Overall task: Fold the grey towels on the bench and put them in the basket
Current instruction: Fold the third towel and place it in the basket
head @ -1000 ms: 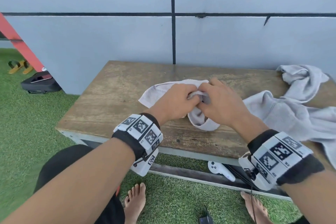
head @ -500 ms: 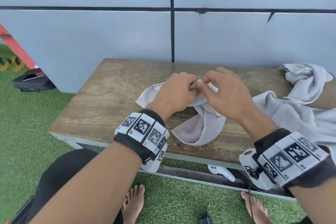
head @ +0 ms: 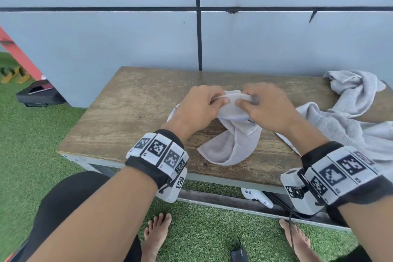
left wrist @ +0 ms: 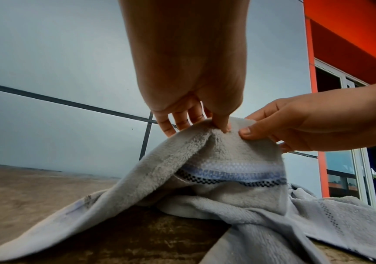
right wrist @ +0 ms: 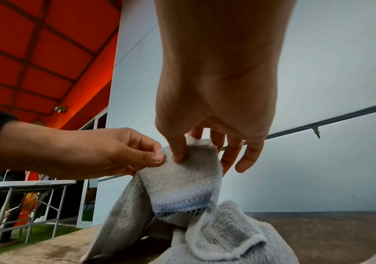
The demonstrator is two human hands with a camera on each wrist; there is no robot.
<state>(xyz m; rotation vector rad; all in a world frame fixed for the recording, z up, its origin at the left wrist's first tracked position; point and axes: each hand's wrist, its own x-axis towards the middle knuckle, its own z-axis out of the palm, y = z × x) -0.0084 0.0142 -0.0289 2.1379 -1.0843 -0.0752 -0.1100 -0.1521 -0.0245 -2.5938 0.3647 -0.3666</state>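
Observation:
A small grey towel (head: 229, 144) with a blue woven stripe lies partly on the wooden bench (head: 131, 112), its top edge lifted. My left hand (head: 200, 108) and right hand (head: 268, 106) both pinch that raised edge side by side, thumbs in front. The left wrist view shows my left hand (left wrist: 214, 123) pinching the towel (left wrist: 227, 157) with the right hand's thumb beside it. In the right wrist view my right hand (right wrist: 187, 150) pinches the towel (right wrist: 182, 182). More grey towels (head: 350, 117) lie crumpled at the bench's right end. No basket is in view.
A grey panelled wall (head: 148, 38) stands right behind the bench. Green artificial grass (head: 27, 138) surrounds it, with my bare feet (head: 156, 234) below. A white controller (head: 257, 197) lies under the bench. A black case (head: 38, 93) sits on the grass at the left.
Both hands have lifted the towel's pinched edge up and farther from me, and the towel has opened out so more of it trails toward the bench's front edge.

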